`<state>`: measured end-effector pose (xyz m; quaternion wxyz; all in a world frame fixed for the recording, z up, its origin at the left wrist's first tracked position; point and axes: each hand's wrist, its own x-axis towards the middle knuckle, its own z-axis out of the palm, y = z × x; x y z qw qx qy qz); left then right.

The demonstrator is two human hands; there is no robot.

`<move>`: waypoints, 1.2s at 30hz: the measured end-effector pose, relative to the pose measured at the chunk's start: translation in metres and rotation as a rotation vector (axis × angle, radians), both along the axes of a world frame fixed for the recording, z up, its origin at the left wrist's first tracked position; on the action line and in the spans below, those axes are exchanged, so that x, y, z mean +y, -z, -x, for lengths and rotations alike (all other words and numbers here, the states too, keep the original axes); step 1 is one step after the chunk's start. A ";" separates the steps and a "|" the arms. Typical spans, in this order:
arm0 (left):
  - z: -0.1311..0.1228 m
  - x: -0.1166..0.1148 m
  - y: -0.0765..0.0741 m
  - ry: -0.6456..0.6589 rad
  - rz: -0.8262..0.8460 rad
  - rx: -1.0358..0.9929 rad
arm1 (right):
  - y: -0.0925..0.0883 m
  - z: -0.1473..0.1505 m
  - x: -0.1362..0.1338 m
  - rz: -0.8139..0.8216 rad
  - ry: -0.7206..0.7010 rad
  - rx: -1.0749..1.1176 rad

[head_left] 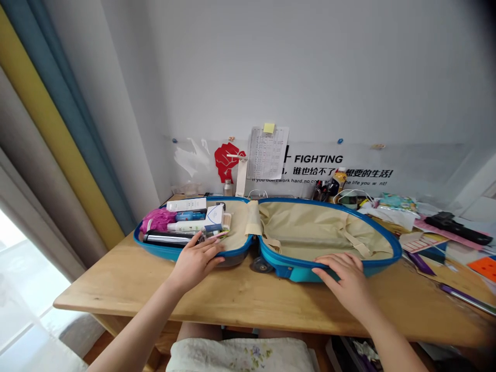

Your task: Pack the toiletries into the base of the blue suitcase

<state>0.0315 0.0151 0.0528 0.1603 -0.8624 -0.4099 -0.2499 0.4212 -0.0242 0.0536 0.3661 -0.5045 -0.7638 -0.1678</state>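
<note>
A blue hard-shell suitcase [294, 274] lies unfolded on the desk, its two beige-lined halves side by side. My left hand [199, 261] rests over the near rim of the left half, fingers stretched towards the small items inside. Close to those fingertips are a black and silver cylinder [166, 237] and a blue and white box [214, 217]. Behind them lie a white tube [189, 226], a blue bottle [189, 216], a white box [186, 205] and a magenta mesh puff [158, 221]. On the right half's near rim, my right hand [343, 271] grips with fingers inside and thumb outside.
The wooden desk [232, 299] carries papers, a purple pen [467, 298] and a black object [459, 227] at the right. A yellow-labelled bottle [338, 183] and a desk lamp [241, 175] stand behind the suitcase, near the wall. Curtains [58, 129] hang at the left.
</note>
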 end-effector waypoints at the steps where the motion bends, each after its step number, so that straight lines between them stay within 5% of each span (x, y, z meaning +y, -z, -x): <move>1: 0.009 0.000 -0.001 -0.004 0.014 0.014 | 0.000 0.009 -0.002 -0.014 -0.007 0.000; 13: 0.102 -0.003 0.000 -0.093 0.092 0.059 | 0.004 0.109 -0.023 -0.058 -0.034 0.092; 19: 0.121 -0.004 0.000 -0.133 0.126 0.049 | 0.005 0.130 -0.022 -0.056 -0.062 0.082; 24: 0.117 -0.008 -0.005 -0.137 0.170 0.005 | 0.007 0.081 -0.018 -0.257 -0.139 -0.018; 29: 0.111 -0.003 -0.023 -0.138 0.175 -0.187 | 0.016 -0.008 0.008 -0.360 0.051 0.180; 32: 0.100 0.014 -0.044 -0.312 0.217 -0.266 | 0.026 -0.039 0.024 -0.315 0.017 0.274; 36: 0.084 0.049 -0.065 -0.674 0.381 -0.097 | 0.040 -0.046 0.032 -0.323 -0.061 0.367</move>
